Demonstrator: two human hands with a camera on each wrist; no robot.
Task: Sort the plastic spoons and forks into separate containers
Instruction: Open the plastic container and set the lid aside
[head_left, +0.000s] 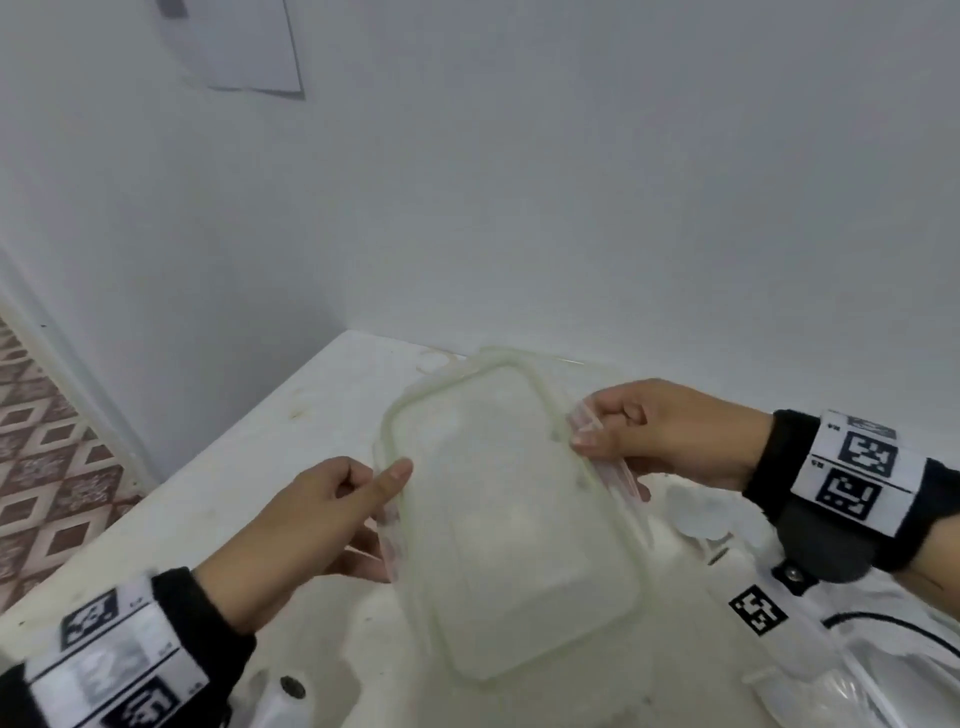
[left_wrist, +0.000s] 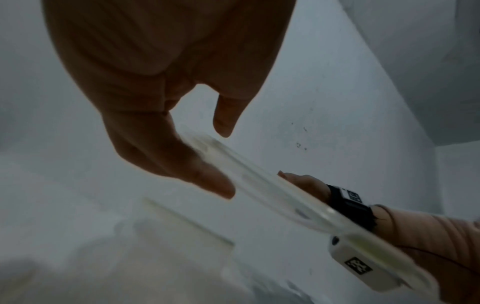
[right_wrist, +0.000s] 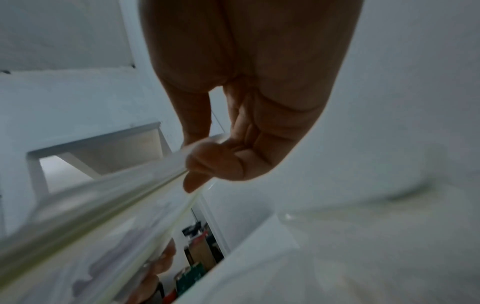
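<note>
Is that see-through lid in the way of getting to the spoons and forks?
Yes, somewhat. Both the left hand and the right hand grip the clear lid by its long edges, held up over the white table. It covers what lies below; no spoons or forks can be clearly made out.

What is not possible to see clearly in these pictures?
- Spoons and forks: none identifiable in any view; the held lid covers the table middle.
- Container under the lid: blurred in left wrist view.
- Clear plastic things: head view, too blurred, partly behind right hand.
</note>
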